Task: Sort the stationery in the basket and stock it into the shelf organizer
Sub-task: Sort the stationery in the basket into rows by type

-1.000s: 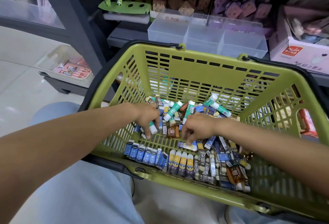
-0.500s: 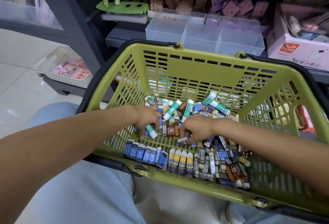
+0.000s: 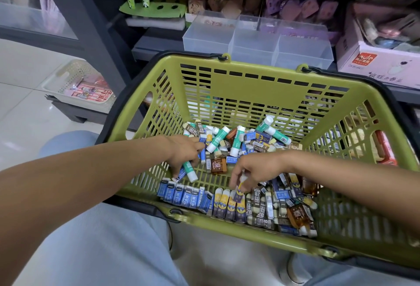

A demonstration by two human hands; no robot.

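A green basket point(image 3: 254, 90) sits on my lap, filled with erasers and glue sticks. My left hand point(image 3: 185, 152) is curled round a green-and-white glue stick point(image 3: 190, 170) near the basket's left side. My right hand point(image 3: 254, 168) pinches a purple-and-yellow eraser point(image 3: 239, 191) and sets it at the end of a row of like erasers point(image 3: 223, 203) along the near wall. Blue erasers point(image 3: 184, 194) stand in a row to the left of those. A loose pile of stationery point(image 3: 238, 140) lies at the far side. The clear shelf organizer point(image 3: 256, 44) stands beyond the basket.
A pink box point(image 3: 381, 58) stands right of the organizer. Panda figures on a green stand point(image 3: 154, 8) sit at the shelf's back left. A white crate point(image 3: 84, 85) with packets rests on the floor at left. A dark shelf post point(image 3: 91, 28) rises beside it.
My right hand has moved toward me from the middle of the basket to the near row, carrying the purple-and-yellow eraser. My left hand still holds the glue stick and has barely shifted.
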